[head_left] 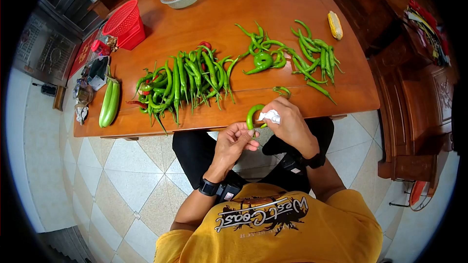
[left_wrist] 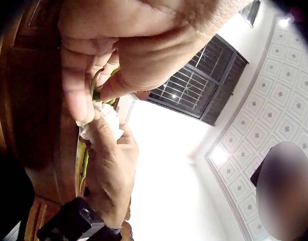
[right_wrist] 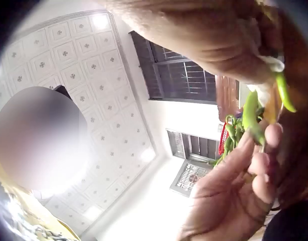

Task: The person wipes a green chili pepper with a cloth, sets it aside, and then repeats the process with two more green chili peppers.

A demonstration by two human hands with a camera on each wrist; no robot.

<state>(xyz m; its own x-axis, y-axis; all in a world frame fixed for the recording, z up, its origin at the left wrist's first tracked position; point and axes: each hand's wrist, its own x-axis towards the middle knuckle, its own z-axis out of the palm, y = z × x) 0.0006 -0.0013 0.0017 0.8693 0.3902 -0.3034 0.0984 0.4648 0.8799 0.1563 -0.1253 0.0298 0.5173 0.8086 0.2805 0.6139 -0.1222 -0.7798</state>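
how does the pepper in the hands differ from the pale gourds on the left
The pepper is small, bright green and hooked; the gourds are thicker, paler and nearly straight. The left hand and right hand hold the pepper; the gourds lie on the table. Both are green.

Wooden table [head_left: 273,0] under green peppers [head_left: 185,79]

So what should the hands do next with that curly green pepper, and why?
Probably twist the end off, I'd guess: the left hand pinches the lower end of the curly green pepper, and the right hand grips its upper part.
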